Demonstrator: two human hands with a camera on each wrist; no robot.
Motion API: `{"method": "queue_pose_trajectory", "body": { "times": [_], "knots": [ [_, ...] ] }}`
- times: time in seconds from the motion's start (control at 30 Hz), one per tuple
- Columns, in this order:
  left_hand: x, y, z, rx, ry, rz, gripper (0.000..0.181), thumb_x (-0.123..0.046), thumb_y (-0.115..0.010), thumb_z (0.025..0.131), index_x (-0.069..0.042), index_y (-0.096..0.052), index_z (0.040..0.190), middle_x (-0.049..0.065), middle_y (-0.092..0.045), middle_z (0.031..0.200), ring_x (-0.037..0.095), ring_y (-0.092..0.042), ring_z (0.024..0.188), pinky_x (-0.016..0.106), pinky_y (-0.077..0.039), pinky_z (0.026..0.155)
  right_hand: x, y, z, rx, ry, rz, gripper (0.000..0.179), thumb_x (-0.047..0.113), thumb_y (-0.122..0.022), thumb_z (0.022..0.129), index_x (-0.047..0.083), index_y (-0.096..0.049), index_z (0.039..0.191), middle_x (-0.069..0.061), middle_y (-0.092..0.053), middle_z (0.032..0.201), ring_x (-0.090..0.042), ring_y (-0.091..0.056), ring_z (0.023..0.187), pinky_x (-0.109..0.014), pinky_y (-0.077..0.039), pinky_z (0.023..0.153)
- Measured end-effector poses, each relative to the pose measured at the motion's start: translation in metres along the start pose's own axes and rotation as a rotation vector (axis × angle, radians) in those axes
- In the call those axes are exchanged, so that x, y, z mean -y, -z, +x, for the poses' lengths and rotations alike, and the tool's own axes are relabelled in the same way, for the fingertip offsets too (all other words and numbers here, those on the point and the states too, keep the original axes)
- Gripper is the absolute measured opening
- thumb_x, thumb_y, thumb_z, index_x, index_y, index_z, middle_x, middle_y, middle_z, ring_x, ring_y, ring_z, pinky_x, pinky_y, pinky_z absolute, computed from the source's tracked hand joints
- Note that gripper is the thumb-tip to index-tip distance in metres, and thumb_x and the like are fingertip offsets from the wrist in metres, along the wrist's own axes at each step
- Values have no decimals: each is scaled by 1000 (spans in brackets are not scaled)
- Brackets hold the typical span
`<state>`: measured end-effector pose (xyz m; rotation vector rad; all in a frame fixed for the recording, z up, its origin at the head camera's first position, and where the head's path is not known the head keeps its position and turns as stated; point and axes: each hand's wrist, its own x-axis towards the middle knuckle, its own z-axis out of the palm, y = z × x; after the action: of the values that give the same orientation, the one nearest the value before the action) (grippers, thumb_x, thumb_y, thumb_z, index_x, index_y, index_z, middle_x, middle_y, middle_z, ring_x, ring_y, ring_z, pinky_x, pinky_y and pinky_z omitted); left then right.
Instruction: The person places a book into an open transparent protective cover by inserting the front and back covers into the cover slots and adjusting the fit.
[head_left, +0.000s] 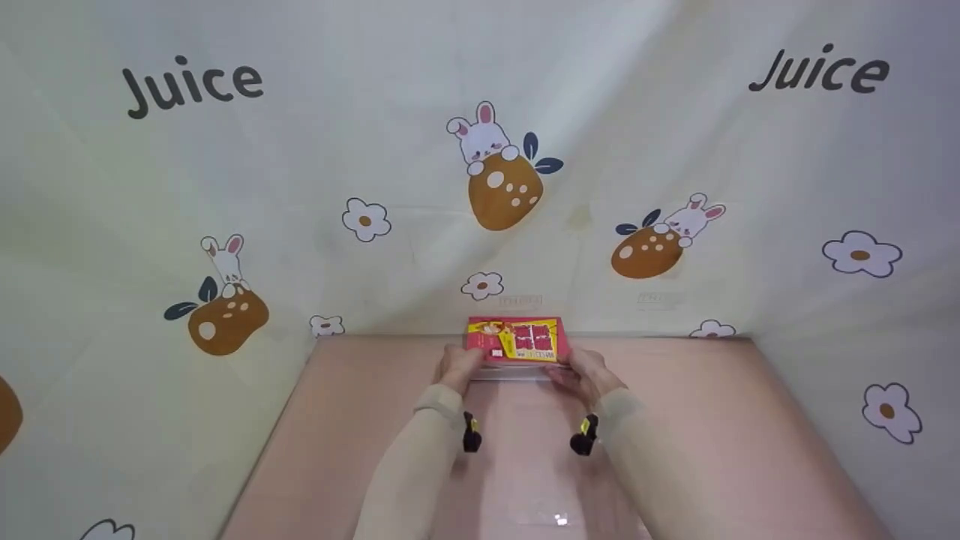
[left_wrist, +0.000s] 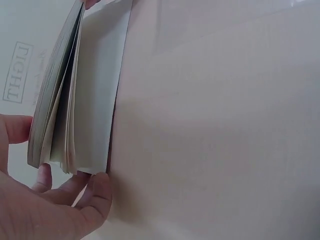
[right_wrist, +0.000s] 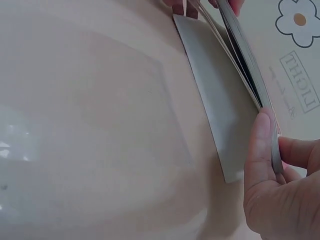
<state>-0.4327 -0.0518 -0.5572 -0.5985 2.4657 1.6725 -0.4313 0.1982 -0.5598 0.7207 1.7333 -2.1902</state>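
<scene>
Pink and yellow show on the cover of a book (head_left: pixel 517 340), held at both sides by a pair of bare hands. The left hand (head_left: pixel 459 366) pinches one end, digits on both faces of the page block and a fingertip against a pale loose flap below; the right hand (head_left: pixel 586 369) clasps the other end, likewise with digits on both faces. The book tilts at the far edge of the tabletop (head_left: pixel 697 442), near the back curtain, some leaves parted; whether the flap touches the surface is unclear. Cream sleeves (head_left: pixel 409 469) run back from the wrists, beside two small black pieces (head_left: pixel 471 435) marked with yellow.

The tabletop is pinkish and smooth, with a clear glossy sheet (right_wrist: pixel 100 100) lying on it and catching bright glare. Pale, creased curtain (head_left: pixel 300 150) surrounds it at the back and both sides, printed with white rabbits (head_left: pixel 487 141) hugging brown fruit (head_left: pixel 505 191) and with white flowers (head_left: pixel 862 254).

Dark lettering (head_left: pixel 193 86) high on the left reads "Juice", and the same word repeats on the right. Lower down, a faint boxed print (right_wrist: pixel 300 82) seems to read "LIGHT", with script beside it too pale to make out. Red characters fill the cover's yellow panel, too small to read.
</scene>
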Motion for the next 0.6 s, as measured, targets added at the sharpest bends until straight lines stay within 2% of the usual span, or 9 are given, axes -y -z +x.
{"method": "queue_pose_trajectory", "body": {
  "times": [0.1, 0.17, 0.33, 0.43, 0.53, 0.6],
  "knots": [
    [1, 0, 1, -19, 2, -2, 61, -27, -70, 98, 0, -52, 150, 23, -66, 147, 37, -64, 135, 55, -53, 123, 2, 1, -1, -8, 1, -22, 38, 10, -57, 115, -2, -66, 149, -13, -86, 94, -18, -85, 78, -28, -70, 79],
    [1, 1, 1, -11, 22, -39, 58, -26, -71, 99, 0, -54, 149, 23, -67, 146, 37, -66, 130, 53, -57, 117, 3, 2, -1, -14, 4, -39, 38, 8, -57, 114, -3, -65, 150, -13, -85, 91, -17, -85, 76, -28, -70, 77],
    [2, 2, 8, 59, 97, -264, 61, -17, -69, 104, 5, -50, 157, 28, -64, 154, 39, -70, 135, 48, -63, 111, 5, 1, -1, -17, 15, -74, 36, 7, -58, 111, -4, -64, 145, -11, -83, 87, -15, -82, 72, -25, -68, 72],
    [1, 2, 10, 88, 119, -373, 64, -12, -66, 105, 7, -43, 163, 30, -64, 156, 40, -72, 138, 47, -66, 107, 6, -1, -2, -24, 43, -127, 35, 11, -60, 110, -3, -67, 142, -8, -82, 88, -13, -80, 72, -25, -67, 70],
    [-1, 0, 9, 117, 116, -409, 62, -8, -61, 107, 5, -42, 165, 30, -68, 151, 37, -78, 128, 41, -70, 96, 6, -3, -1, -75, 84, -201, 35, 13, -62, 108, -1, -71, 139, -6, -80, 90, -14, -75, 74, -27, -64, 74],
    [-3, -2, 8, 128, 108, -422, 61, -5, -57, 106, 3, -42, 165, 29, -71, 147, 34, -81, 118, 38, -71, 86, 6, -4, 0, -112, 96, -250, 37, 15, -63, 106, 1, -72, 139, -4, -78, 97, -16, -72, 81, -30, -62, 80]
  ]
}}
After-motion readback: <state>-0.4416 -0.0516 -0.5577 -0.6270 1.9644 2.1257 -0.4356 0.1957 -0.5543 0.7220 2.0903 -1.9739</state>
